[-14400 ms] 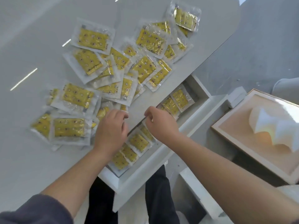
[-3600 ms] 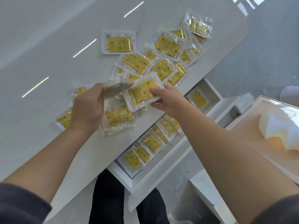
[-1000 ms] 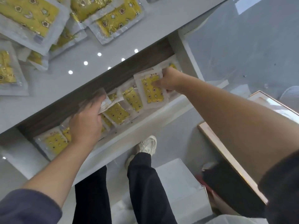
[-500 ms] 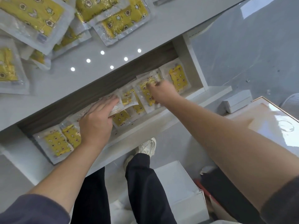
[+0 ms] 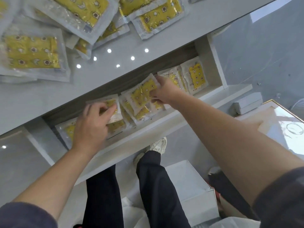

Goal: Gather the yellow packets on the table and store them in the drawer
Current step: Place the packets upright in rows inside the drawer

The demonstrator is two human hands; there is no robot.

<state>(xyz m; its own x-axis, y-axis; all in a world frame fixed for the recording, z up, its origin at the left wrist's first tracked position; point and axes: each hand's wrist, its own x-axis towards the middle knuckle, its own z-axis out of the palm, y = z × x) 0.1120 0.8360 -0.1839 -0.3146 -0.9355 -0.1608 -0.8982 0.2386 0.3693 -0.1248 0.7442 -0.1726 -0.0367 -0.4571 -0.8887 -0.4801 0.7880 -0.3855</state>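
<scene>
Reaching into the open drawer (image 5: 213, 61), the left hand (image 5: 91, 124) curls its fingers round a packet (image 5: 113, 102) near the drawer's middle. The right hand (image 5: 165, 92), just to its right, pinches a second packet (image 5: 139, 94) lying tilted on the stored row (image 5: 196, 76), which runs lower left to upper right. Beyond both, past the table (image 5: 49, 99) edge, the loose yellow packets (image 5: 32, 54) lie heaped up and leftward, so I judge the left hand the nearer for the next gather.

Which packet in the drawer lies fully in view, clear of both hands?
The packet at the drawer's right end, flat beside the side wall. The others overlap one another or sit under the left hand or right hand.
</scene>
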